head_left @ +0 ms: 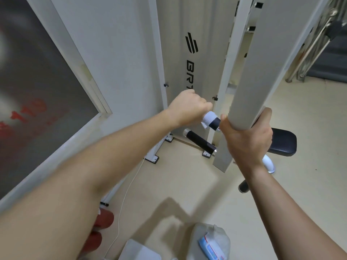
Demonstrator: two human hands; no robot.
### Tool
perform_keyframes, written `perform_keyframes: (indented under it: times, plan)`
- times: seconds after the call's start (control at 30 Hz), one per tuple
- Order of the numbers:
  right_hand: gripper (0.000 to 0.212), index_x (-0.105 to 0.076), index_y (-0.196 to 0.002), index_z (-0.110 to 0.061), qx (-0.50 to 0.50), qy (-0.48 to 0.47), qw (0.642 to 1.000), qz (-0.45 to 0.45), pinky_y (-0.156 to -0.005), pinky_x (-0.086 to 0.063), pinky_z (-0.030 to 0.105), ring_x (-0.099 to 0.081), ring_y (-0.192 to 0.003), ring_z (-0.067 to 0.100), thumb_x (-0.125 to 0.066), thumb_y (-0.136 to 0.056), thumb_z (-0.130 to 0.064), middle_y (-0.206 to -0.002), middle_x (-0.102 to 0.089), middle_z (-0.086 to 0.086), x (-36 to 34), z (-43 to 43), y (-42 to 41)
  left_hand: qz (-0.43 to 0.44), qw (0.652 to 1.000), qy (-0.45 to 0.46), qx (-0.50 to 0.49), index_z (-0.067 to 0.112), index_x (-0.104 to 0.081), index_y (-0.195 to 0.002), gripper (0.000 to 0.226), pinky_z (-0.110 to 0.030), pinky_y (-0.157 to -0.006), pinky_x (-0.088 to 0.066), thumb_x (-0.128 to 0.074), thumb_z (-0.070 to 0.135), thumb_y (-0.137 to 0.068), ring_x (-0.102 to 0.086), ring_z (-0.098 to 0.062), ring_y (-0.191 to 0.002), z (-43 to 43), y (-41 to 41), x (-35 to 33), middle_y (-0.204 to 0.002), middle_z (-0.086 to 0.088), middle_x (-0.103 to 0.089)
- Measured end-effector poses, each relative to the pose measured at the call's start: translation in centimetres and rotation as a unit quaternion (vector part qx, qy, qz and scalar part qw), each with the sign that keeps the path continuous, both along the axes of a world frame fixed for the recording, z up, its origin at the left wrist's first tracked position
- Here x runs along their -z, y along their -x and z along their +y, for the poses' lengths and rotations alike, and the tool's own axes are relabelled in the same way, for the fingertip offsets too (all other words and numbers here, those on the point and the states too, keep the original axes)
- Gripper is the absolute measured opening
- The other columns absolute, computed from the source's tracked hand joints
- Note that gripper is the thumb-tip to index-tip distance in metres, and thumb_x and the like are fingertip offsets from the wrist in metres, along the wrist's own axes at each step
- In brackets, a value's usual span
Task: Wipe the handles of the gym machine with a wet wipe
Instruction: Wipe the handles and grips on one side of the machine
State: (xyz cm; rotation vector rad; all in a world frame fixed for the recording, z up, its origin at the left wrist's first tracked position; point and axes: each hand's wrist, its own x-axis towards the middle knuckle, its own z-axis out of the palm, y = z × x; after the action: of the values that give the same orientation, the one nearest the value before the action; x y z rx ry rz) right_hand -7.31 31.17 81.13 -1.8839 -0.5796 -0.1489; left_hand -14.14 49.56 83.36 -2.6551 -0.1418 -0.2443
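**Wet wipe wrapped on the upper handle, both hands on the machine**

The room is pale all round: a cream floor (187, 177), a white wall with a dark framed panel (37, 91) on the left, and steel railings (317, 44) off in the far right corner. The white gym machine (180, 62) stands upright against the wall, its feet bolted at the floor's far edge, black lettering running down its cover. A thick white post (249, 72) of the frame slants down in front, and a black padded seat (283, 141) shows behind it.

The right hand (247, 141) is clenched round the lower end of that post. The left hand (189, 107) is closed in a fist over the upper handle (215, 123), its fingers (206, 106) grasping the white wet wipe (208, 119), which is wrapped round the black grip. Wipe and right hand sit just beside each other, a short bare piece of black grip between them.

A second black handle (200, 141) juts out lower down, untouched. On the floor nearest us lie a thin white cable (122, 203) and a packet of wipes (212, 247) resting on a grey bag (219, 235).
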Motion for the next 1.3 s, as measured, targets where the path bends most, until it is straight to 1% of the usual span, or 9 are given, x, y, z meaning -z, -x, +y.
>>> perform_keyframes:
  times: [0.13, 0.23, 0.37, 0.53, 0.73, 0.97, 1.07, 1.2, 1.3]
  plan:
    - [0.062, -0.035, -0.092, -0.02, 0.012, -0.014, 1.0, -0.003, -0.06, -0.033, 0.031, -0.05, -0.067, 0.029, -0.066, -0.059, -0.063, -0.073, -0.05, -0.007, 0.1, 0.0, 0.7, -0.26, 0.965, 0.011, -0.028, 0.017, -0.047, -0.061, 0.027, -0.034, -0.06, -0.038, -0.064, 0.0, -0.074, -0.04, -0.025, -0.053, -2.7, -0.1, 4.0, -0.056, -0.003, -0.044]
    - [0.06, -0.035, -0.093, -0.022, 0.013, -0.01, 1.0, 0.002, -0.062, -0.035, 0.032, -0.051, -0.069, 0.029, -0.069, -0.06, -0.059, -0.077, -0.055, -0.004, 0.2, 0.1, 0.8, -0.272, 0.96, 0.065, 0.014, 0.015, -0.049, -0.061, 0.02, -0.035, -0.058, -0.04, -0.062, 0.0, -0.067, -0.045, -0.028, -0.051, -5.0, -0.7, 4.6, -0.055, -0.005, -0.046]
    - [0.06, -0.035, -0.096, -0.023, 0.001, 0.003, 1.0, -0.005, -0.064, -0.038, 0.034, -0.053, -0.074, 0.031, -0.071, -0.062, -0.057, -0.084, -0.058, -0.003, 0.2, -0.2, 0.5, 0.064, 0.992, 0.095, -0.046, 0.018, -0.042, -0.059, 0.03, -0.028, -0.056, -0.037, -0.066, 0.027, -0.075, -0.049, -0.021, -0.05, -6.0, -1.5, 0.1, -0.057, 0.005, -0.05]
    - [0.062, -0.036, -0.095, -0.022, -0.01, 0.005, 1.0, -0.007, -0.063, -0.041, 0.035, -0.053, -0.072, 0.028, -0.075, -0.062, -0.055, -0.082, -0.055, -0.006, 0.0, -0.5, 1.0, 0.287, 0.93, 0.197, -0.115, 0.027, -0.055, -0.074, 0.025, -0.025, -0.054, -0.039, -0.067, 0.049, -0.077, -0.057, -0.012, -0.068, -4.7, -2.6, -3.2, -0.069, 0.015, -0.056]
    - [0.065, -0.035, -0.095, -0.022, -0.017, -0.002, 1.0, -0.002, -0.06, -0.035, 0.031, -0.052, -0.069, 0.026, -0.067, -0.059, -0.065, -0.078, -0.053, -0.009, -0.1, -0.9, 0.9, 0.027, 0.995, 0.099, 0.009, 0.024, -0.062, -0.103, 0.025, -0.034, -0.073, -0.043, -0.069, 0.011, -0.082, -0.063, -0.026, -0.084, -1.4, 2.1, 0.0, -0.093, 0.0, -0.068]
    - [0.063, -0.036, -0.097, -0.023, -0.018, 0.001, 1.0, 0.008, -0.063, -0.039, 0.033, -0.053, -0.073, 0.025, -0.073, -0.062, -0.06, -0.084, -0.056, -0.008, -0.2, -0.7, 1.4, -0.253, 0.946, 0.197, 0.051, 0.007, -0.067, -0.12, 0.052, -0.039, -0.082, -0.055, -0.062, -0.018, -0.075, -0.059, -0.024, -0.115, -4.1, 6.0, 3.6, -0.123, -0.007, -0.069]
    - [0.062, -0.036, -0.097, -0.022, -0.018, 0.003, 1.0, 0.007, -0.064, -0.039, 0.032, -0.053, -0.074, 0.026, -0.077, -0.066, -0.055, -0.086, -0.055, -0.007, -0.3, -0.6, 1.3, -0.414, 0.843, 0.338, -0.063, 0.014, -0.073, -0.099, 0.027, -0.025, -0.06, -0.05, -0.055, 0.002, -0.083, -0.063, -0.018, -0.075, -6.0, 7.6, 3.6, -0.084, 0.008, -0.072]
    - [0.063, -0.039, -0.098, -0.021, -0.022, 0.006, 1.0, 0.017, -0.067, -0.044, 0.034, -0.056, -0.08, 0.025, -0.077, -0.065, -0.06, -0.091, -0.058, -0.006, -0.4, -1.0, 1.1, -0.518, 0.499, 0.622, -0.308, 0.017, -0.053, -0.063, 0.02, -0.023, -0.045, -0.043, -0.057, 0.007, -0.08, -0.044, -0.012, -0.051, -8.1, 8.8, 5.0, -0.053, 0.01, -0.046]
    - [0.068, -0.042, -0.103, -0.021, -0.012, 0.027, 0.999, 0.021, -0.072, -0.046, 0.037, -0.057, -0.085, 0.026, -0.074, -0.063, -0.066, -0.098, -0.061, -0.006, -0.5, -1.2, 1.3, -0.454, 0.346, 0.717, -0.401, 0.004, -0.067, -0.095, 0.02, -0.025, -0.045, -0.047, -0.055, 0.009, -0.08, -0.058, -0.022, -0.055, -8.5, 10.1, 8.1, -0.07, -0.009, -0.061]
